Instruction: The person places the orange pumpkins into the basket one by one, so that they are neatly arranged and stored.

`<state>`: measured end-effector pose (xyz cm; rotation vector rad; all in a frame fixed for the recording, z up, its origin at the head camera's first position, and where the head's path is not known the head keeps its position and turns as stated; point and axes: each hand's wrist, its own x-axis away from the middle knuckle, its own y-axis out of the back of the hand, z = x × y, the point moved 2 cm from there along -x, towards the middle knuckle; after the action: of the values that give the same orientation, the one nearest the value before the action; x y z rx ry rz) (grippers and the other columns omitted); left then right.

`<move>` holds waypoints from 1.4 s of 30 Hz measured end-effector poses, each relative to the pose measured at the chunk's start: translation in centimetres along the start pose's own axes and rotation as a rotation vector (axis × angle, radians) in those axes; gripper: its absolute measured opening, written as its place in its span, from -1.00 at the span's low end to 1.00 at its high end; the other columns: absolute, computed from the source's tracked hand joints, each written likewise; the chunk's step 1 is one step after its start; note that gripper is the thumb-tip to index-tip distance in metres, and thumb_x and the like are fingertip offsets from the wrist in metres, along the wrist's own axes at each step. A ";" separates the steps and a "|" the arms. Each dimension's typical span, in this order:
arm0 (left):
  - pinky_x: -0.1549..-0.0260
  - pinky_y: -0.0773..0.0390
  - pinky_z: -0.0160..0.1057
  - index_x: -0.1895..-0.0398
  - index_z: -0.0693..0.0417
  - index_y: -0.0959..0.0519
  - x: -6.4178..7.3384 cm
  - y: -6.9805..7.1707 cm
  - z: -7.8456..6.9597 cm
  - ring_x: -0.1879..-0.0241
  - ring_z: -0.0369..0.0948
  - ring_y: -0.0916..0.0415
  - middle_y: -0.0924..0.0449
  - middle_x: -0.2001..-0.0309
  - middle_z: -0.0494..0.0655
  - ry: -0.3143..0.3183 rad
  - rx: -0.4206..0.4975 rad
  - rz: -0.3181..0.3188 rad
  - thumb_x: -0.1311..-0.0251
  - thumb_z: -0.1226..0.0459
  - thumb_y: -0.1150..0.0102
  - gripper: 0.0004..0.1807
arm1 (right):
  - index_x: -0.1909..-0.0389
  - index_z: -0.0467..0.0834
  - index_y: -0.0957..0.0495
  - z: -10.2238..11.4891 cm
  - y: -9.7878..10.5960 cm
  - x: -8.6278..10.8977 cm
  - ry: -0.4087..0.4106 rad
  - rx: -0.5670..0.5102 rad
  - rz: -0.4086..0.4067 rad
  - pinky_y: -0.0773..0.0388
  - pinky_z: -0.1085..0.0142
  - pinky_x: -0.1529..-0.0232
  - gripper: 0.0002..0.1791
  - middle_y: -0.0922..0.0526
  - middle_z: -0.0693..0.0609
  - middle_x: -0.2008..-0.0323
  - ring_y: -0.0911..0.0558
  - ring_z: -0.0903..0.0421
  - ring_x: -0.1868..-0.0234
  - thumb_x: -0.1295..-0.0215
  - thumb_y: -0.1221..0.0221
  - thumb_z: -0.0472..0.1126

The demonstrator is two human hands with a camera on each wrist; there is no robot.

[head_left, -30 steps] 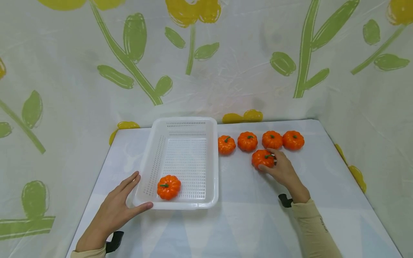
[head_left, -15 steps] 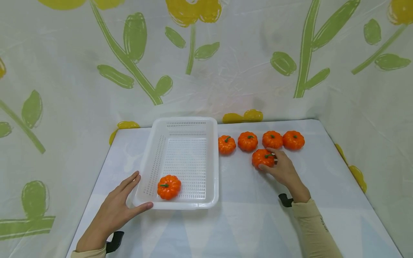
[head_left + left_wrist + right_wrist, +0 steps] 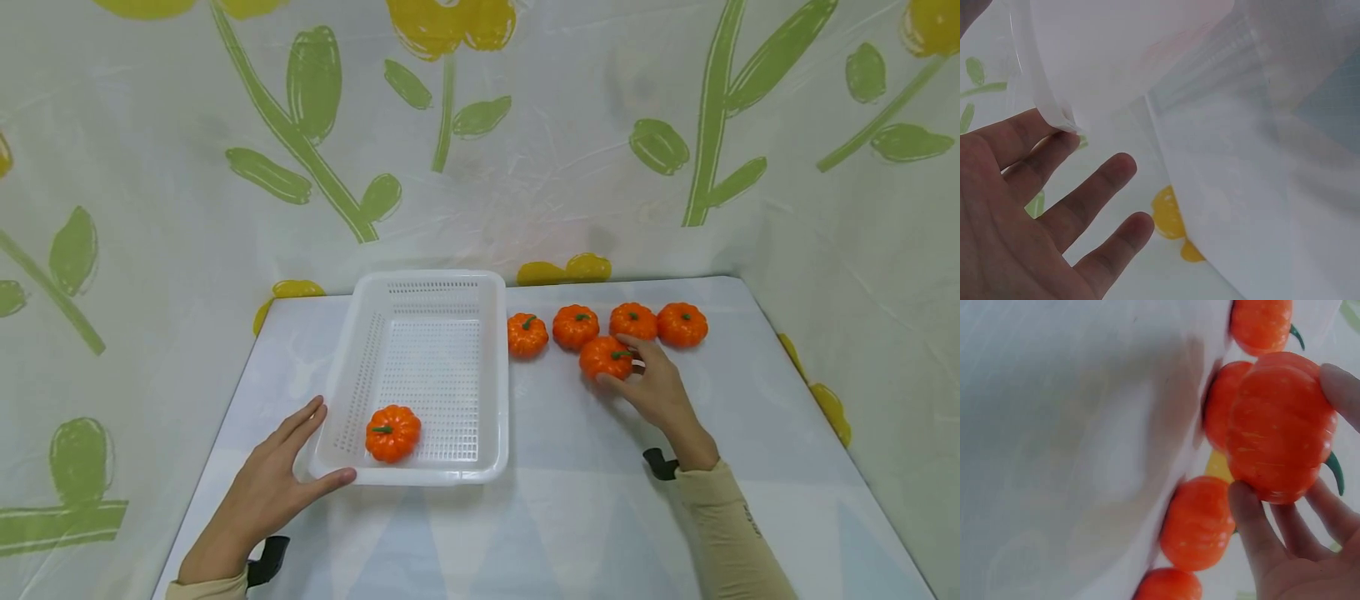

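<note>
My right hand pinches a small orange toy pumpkin with a green stem between thumb and fingers. In the right wrist view this pumpkin is raised off the white surface, its ribbed side facing the camera. A white perforated plastic basket stands left of centre, with another pumpkin lying in its near left part. My left hand spreads over the basket's near left corner, thumb at the front rim. In the left wrist view its fingertips touch the rim, the fingers fairly straight.
Several more pumpkins stand in a row along the table's back, right of the basket: one right by its wall, others further right. A flower-print curtain rises behind and at both sides of the white table.
My right hand has lifted the pumpkin slightly and shifted it a little to the left and back. The left hand and the basket have stayed in place.
</note>
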<state>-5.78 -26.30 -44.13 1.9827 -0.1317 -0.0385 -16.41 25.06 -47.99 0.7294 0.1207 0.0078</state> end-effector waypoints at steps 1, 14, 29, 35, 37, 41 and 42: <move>-0.06 -0.22 0.36 -0.45 -0.18 -0.04 0.0 0.0 0.0 -0.31 0.09 -0.10 0.04 -0.44 -0.26 -0.001 0.002 -0.002 0.23 -0.40 -0.19 0.15 | -0.28 -0.14 -0.30 0.2 -0.1 0.0 0.006 -0.010 -0.013 -0.50 0.00 -0.02 -0.17 -0.35 -0.09 -0.20 -0.40 -0.08 -0.13 0.02 -0.40 -0.01; -0.05 -0.21 0.38 -0.46 -0.18 -0.03 0.0 -0.1 0.0 -0.31 0.11 -0.10 0.07 -0.45 -0.27 0.021 0.005 0.022 0.23 -0.43 -0.16 0.15 | -0.27 -0.09 -0.32 3.6 -1.1 -0.9 0.072 -0.091 -0.001 -0.52 0.03 -0.01 -0.12 -0.37 -0.01 -0.20 -0.41 0.00 -0.11 0.11 -0.41 0.11; -0.05 -0.23 0.36 -0.45 -0.21 -0.03 0.0 -0.1 0.0 -0.31 0.09 -0.11 0.06 -0.44 -0.30 0.012 0.022 0.009 0.24 -0.41 -0.19 0.14 | -0.27 0.06 -0.32 8.4 -3.0 -2.4 0.228 -0.123 0.016 -0.50 0.11 -0.04 -0.18 -0.38 0.18 -0.20 -0.40 0.14 -0.15 0.07 -0.40 0.11; -0.02 -0.24 0.39 -0.46 -0.23 -0.01 -0.2 -0.1 0.0 -0.29 0.14 -0.13 0.08 -0.45 -0.27 0.030 0.012 0.014 0.24 -0.43 -0.16 0.15 | -0.31 0.12 -0.26 10.3 -3.7 -3.1 0.277 -0.099 0.040 -0.53 0.22 -0.03 -0.14 -0.34 0.17 -0.21 -0.37 0.20 -0.14 0.06 -0.38 0.12; -0.03 -0.24 0.38 -0.46 -0.20 -0.02 -0.1 0.0 0.0 -0.29 0.13 -0.13 0.07 -0.45 -0.27 0.022 0.019 0.009 0.24 -0.42 -0.17 0.15 | -0.30 0.12 -0.27 11.0 -3.9 -3.3 0.300 -0.089 0.053 -0.52 0.23 -0.04 -0.16 -0.33 0.17 -0.21 -0.36 0.20 -0.14 0.06 -0.38 0.12; -0.03 -0.25 0.37 -0.45 -0.18 -0.04 0.0 0.1 -0.1 -0.30 0.11 -0.13 0.07 -0.45 -0.28 0.018 0.015 0.014 0.24 -0.42 -0.17 0.16 | -0.28 0.11 -0.30 12.2 -4.4 -3.8 0.344 -0.053 0.084 -0.50 0.22 -0.05 -0.18 -0.30 0.17 -0.21 -0.38 0.19 -0.13 0.05 -0.37 0.15; -0.03 -0.25 0.37 -0.45 -0.17 -0.04 0.0 0.1 -0.1 -0.29 0.11 -0.13 0.07 -0.45 -0.28 0.019 0.014 0.018 0.24 -0.43 -0.16 0.16 | -0.28 0.10 -0.30 12.4 -4.6 -4.0 0.361 -0.046 0.093 -0.51 0.22 -0.04 -0.18 -0.30 0.16 -0.21 -0.39 0.18 -0.11 0.05 -0.37 0.15</move>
<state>-5.82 -26.27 -43.97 1.9950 -0.1371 -0.0072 -19.09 13.20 -41.40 0.6818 0.4297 0.2304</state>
